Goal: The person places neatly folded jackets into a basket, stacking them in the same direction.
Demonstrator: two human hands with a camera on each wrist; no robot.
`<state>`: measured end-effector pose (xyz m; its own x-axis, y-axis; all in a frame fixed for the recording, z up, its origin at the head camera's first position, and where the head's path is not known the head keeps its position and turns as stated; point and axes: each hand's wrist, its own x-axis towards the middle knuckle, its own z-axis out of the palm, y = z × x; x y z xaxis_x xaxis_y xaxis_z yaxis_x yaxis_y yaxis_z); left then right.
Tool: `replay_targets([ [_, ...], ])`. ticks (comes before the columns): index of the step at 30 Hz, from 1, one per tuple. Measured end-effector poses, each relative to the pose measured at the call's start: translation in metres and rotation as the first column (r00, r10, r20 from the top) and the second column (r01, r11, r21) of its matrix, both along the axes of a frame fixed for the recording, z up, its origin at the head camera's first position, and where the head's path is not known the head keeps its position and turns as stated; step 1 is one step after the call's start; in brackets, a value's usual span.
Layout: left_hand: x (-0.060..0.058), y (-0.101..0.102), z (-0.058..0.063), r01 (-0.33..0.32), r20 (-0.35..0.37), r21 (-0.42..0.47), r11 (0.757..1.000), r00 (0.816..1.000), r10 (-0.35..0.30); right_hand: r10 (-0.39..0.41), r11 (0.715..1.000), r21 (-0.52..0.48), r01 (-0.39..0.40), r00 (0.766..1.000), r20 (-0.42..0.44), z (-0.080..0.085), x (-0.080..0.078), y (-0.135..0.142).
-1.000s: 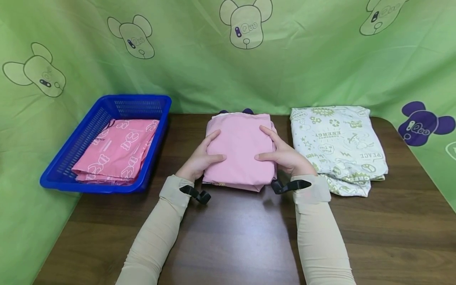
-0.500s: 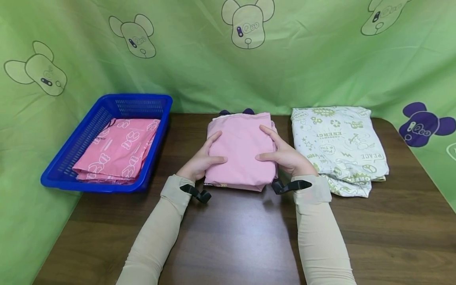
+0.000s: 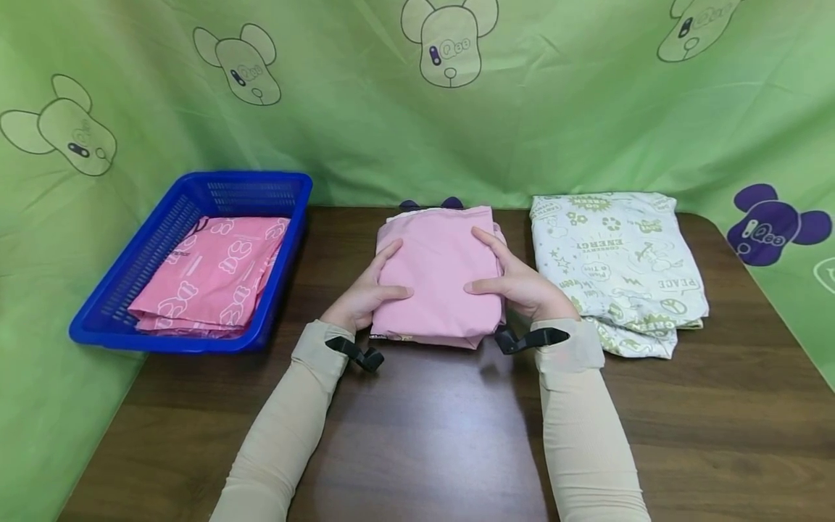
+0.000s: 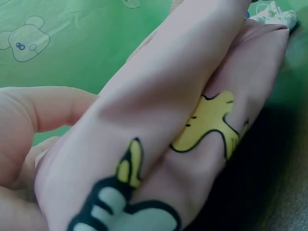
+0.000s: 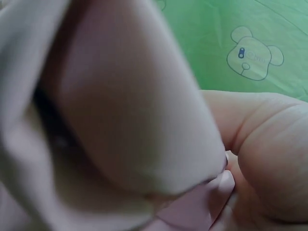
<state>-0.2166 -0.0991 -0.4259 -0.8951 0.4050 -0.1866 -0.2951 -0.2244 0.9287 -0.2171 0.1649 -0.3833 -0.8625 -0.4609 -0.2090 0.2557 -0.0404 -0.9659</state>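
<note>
- Hands are both gripping the folded pink cloth (image 3: 438, 275) at the middle of the wooden table (image 3: 417, 428), one on each side of the bundle
- Left hand (image 3: 362, 293) is clasping the cloth's left edge: the thumb is lying across the top, the fingers are reaching along the side and under, only partly spread
- Left wrist view is showing the thumb (image 4: 45, 108) curling beside the cloth's folded layers, where a yellow and black printed figure (image 4: 211, 125) is peeking out between them
- Right hand (image 3: 522, 286) is clasping the right edge in the same way, thumb lying on top and pointing inward, forefinger stretching up along the side
- Right wrist view is filling with pink cloth (image 5: 130, 110) pinched against the thumb (image 5: 269, 159); how far the other fingers are curling underneath cannot be told
- Blue basket (image 3: 117, 319) is sitting at the table's left with another patterned pink cloth (image 3: 215, 272) lying inside it
- White cloth with green print (image 3: 620, 254) is lying folded just right of the right hand
- Compared with a second ago, both hands are keeping the same hold and the pink cloth is staying in the same spot; only the view is shifting very slightly
</note>
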Motion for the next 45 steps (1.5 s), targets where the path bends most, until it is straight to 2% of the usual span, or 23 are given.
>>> replay_targets([
  [6,0.0,0.0,0.004,-0.02,-0.003,0.007,1.0,1.0,0.02,-0.001,1.0,-0.025,0.001,1.0,0.006,0.002,-0.001,-0.001],
  [17,0.002,-0.007,0.023,-0.043,-0.088,-0.012,0.999,0.995,0.042,0.004,0.997,-0.079,-0.007,0.999,-0.036,0.011,0.0,-0.006],
  [25,0.006,-0.011,0.041,-0.051,-0.193,-0.03,0.998,0.98,0.044,0.009,0.992,-0.125,-0.017,0.998,-0.067,0.02,0.004,-0.009],
  [38,0.018,-0.019,0.071,-0.088,-0.291,-0.12,0.989,0.955,0.049,-0.017,0.986,-0.168,-0.013,0.983,-0.181,0.032,0.014,-0.016],
  [45,0.027,-0.025,0.086,-0.107,-0.317,-0.146,0.984,0.947,0.056,-0.032,0.978,-0.207,-0.009,0.98,-0.197,0.039,0.019,-0.022],
])
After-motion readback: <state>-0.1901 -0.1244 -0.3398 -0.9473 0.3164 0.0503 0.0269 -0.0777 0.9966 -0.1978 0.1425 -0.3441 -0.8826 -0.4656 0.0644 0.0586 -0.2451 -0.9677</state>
